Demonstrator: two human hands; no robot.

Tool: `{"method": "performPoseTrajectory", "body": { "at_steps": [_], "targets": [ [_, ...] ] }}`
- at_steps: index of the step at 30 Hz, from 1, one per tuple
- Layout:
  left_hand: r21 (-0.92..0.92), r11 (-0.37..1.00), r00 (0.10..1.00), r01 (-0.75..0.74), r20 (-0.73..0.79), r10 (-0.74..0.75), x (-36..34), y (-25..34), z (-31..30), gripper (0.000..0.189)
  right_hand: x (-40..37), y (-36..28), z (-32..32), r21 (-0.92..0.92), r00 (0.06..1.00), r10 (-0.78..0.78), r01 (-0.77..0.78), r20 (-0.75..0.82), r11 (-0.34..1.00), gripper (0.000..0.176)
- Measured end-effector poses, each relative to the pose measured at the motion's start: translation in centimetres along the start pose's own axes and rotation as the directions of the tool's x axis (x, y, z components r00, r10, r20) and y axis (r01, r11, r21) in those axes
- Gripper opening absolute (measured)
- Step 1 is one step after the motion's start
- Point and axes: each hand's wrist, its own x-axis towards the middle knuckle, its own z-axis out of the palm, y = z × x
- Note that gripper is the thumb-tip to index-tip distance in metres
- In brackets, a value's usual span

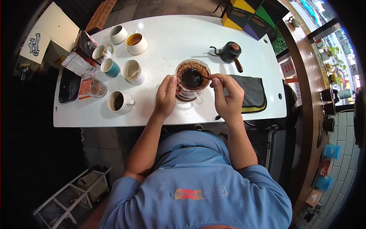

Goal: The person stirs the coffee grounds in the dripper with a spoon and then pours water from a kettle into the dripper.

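Note:
In the middle of the table stands a coffee dripper (179, 69), with dark wet coffee (191, 78) inside and grounds stuck up its walls. Below it shows a glass server (188, 94) with a clear handle on its right. My left hand (166, 96) is closed against the dripper's left side, its fingers partly hidden behind it. Between the thumb and fingers of my right hand (228, 95) is a thin dark stirrer (206, 78), which reaches over the rim into the coffee; its tip is hidden.
Several cups stand left, including a white mug (129, 103) with dark liquid and a teal cup (110, 68). A ribbed glass (93, 87) is beside a black tray (69, 87). On the right are a black gooseneck kettle (229, 52), a folded grey cloth (248, 91) and boxes (251, 17).

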Motion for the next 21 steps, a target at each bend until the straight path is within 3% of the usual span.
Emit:
{"method": "performPoseTrajectory", "body": {
  "at_steps": [4, 6, 12, 18, 21],
  "targets": [
    [0.005, 1.0, 1.0, 0.013, -0.013, -0.013, -0.1, 0.4, 0.1, 0.03, -1.2, 0.6, 1.0, 0.146, 0.986, 0.166, -0.163, -0.006, 0.976, 0.008],
    [-0.015, 1.0, 1.0, 0.019, -0.024, -0.02, -0.1, 0.4, 0.2, 0.029, -1.4, 0.3, 1.1, 0.34, 0.931, 0.365, -0.343, -0.001, 0.875, 0.013],
    [-0.023, 1.0, 1.0, 0.014, -0.022, -0.014, -0.1, 0.4, 0.2, 0.029, -1.1, -0.2, 0.6, 0.556, 0.887, 0.46, -0.37, -0.026, 0.745, 0.018],
    [0.031, 0.999, 1.0, -0.007, -0.014, 0.008, -0.1, 0.4, 0.1, 0.03, -1.6, -1.7, -0.2, 0.489, 0.936, 0.35, -0.285, -0.045, 0.824, 0.014],
    [0.05, 0.999, 1.0, -0.022, -0.008, 0.022, -0.1, 0.5, 0.1, 0.03, -1.5, -1.6, -0.1, 0.249, 0.993, 0.114, -0.119, 0.036, 0.961, 0.007]
  ]
}}
